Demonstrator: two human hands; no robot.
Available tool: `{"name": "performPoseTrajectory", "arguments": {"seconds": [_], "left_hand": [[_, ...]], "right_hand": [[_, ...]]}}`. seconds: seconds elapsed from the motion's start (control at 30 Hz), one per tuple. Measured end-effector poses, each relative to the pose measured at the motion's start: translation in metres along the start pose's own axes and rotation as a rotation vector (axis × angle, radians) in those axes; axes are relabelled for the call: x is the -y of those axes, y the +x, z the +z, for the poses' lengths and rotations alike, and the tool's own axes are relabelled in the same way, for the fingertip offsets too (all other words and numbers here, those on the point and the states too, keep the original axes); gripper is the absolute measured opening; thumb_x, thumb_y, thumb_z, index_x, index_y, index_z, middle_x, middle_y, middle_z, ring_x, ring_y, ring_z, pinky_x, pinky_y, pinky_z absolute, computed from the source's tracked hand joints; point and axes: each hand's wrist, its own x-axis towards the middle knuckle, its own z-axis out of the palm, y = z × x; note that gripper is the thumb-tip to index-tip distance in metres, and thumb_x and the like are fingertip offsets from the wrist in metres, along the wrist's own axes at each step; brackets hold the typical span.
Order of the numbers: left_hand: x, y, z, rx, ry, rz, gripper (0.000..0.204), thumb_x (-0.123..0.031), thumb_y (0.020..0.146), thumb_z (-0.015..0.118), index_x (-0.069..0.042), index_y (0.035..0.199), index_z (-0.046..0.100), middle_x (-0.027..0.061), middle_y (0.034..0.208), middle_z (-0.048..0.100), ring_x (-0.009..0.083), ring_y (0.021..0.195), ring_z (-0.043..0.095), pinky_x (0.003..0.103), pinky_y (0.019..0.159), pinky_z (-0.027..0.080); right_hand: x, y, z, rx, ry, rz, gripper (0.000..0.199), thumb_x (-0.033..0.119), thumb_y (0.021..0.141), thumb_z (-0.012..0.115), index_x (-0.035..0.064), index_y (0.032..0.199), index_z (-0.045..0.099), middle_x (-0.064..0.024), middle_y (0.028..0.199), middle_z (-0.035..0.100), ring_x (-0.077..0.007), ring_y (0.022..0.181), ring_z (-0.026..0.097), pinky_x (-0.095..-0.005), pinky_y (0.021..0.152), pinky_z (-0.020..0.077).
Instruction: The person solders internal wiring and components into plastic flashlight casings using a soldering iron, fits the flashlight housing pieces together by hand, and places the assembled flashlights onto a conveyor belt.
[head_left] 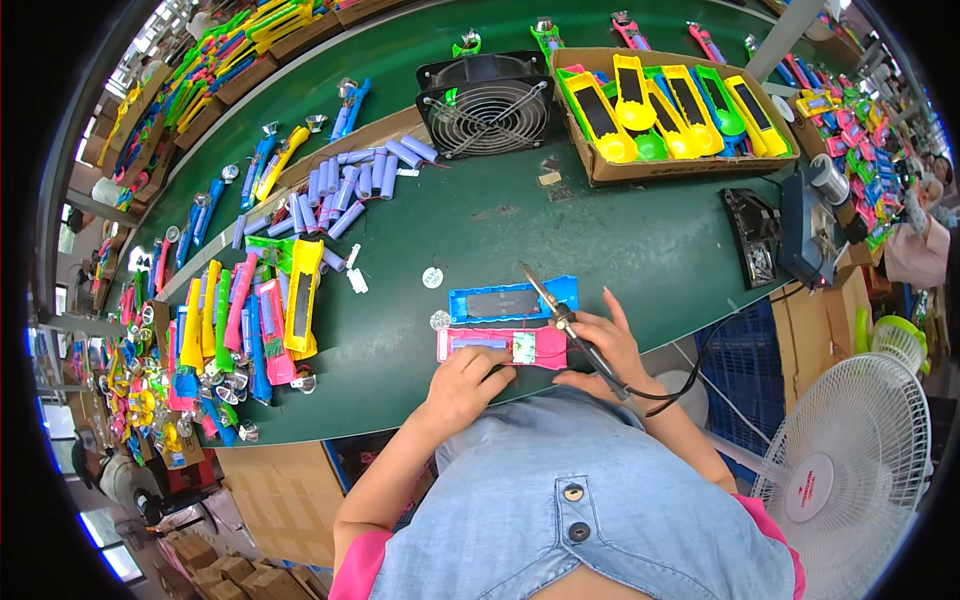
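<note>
My right hand [603,347] grips a soldering iron [548,301] like a pen, its tip angled up and left over a blue plastic shell [512,300] with a dark panel. My left hand [465,383] presses on a pink plastic shell [500,345] lying just in front of the blue one; a small circuit board [523,347] sits in the pink shell between my two hands. Two small round silver discs [432,277] lie on the green table [420,230] to the left of the shells.
A pile of coloured plastic shells [250,310] and lavender cylindrical cells [345,185] lies to the left. A black fan [487,103] and a cardboard box of yellow and green shells [670,110] stand at the back. A soldering station [805,225] sits right; a white floor fan [850,460] stands lower right.
</note>
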Motion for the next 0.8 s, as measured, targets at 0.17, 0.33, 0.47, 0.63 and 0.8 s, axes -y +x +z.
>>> {"name": "performPoseTrajectory", "arguments": {"seconds": [0.17,0.33,0.47,0.63,0.8], "left_hand": [[-0.003,0.013,0.021,-0.31,-0.115,-0.149,0.019,-0.005,0.063,0.064,-0.007,0.081,0.059,0.005,0.082,0.059,0.0218,0.074,0.054,0.031,0.062,0.044],[-0.004,0.028,0.026,-0.445,-0.12,-0.309,0.015,-0.001,0.063,0.066,-0.005,0.076,0.059,0.0055,0.077,0.058,0.0221,0.071,0.053,0.031,0.061,0.042],[-0.011,0.034,0.025,-0.444,-0.12,-0.493,0.012,-0.001,0.064,0.067,-0.004,0.072,0.059,0.0062,0.08,0.053,0.021,0.074,0.051,0.03,0.061,0.039],[-0.012,0.029,0.024,-0.472,-0.186,-0.571,0.013,0.001,0.062,0.068,-0.002,0.071,0.058,0.0091,0.087,0.05,0.0217,0.078,0.051,0.03,0.062,0.042],[-0.009,0.036,0.014,-0.428,-0.294,-0.659,0.011,0.003,0.063,0.066,-0.002,0.068,0.057,0.0097,0.089,0.05,0.0209,0.078,0.053,0.028,0.063,0.045]], "right_hand": [[-0.008,0.006,0.005,0.096,-0.119,-0.08,0.059,0.017,0.064,0.073,0.0087,0.113,0.042,-0.0115,0.103,0.056,-0.0247,0.097,0.055,-0.0517,0.103,0.0162],[-0.019,0.029,0.005,0.062,-0.11,-0.152,0.061,0.011,0.066,0.071,0.0091,0.116,0.037,-0.0111,0.102,0.056,-0.0253,0.094,0.056,-0.0527,0.102,0.0175],[-0.01,0.033,-0.001,0.001,-0.108,-0.127,0.051,0.011,0.066,0.071,0.0076,0.109,0.044,-0.0083,0.085,0.06,-0.0218,0.079,0.06,-0.0501,0.103,0.0189],[0.015,0.002,-0.013,-0.128,-0.079,-0.016,0.034,0.011,0.069,0.07,0.0069,0.098,0.052,-0.0056,0.07,0.062,-0.0198,0.063,0.059,-0.0488,0.099,0.0263],[0.02,-0.02,0.01,-0.5,0.361,0.204,0.025,0.001,0.075,0.061,-0.0014,0.097,0.05,-0.0094,0.073,0.059,-0.0169,0.06,0.059,-0.0398,0.077,0.0459]]}}
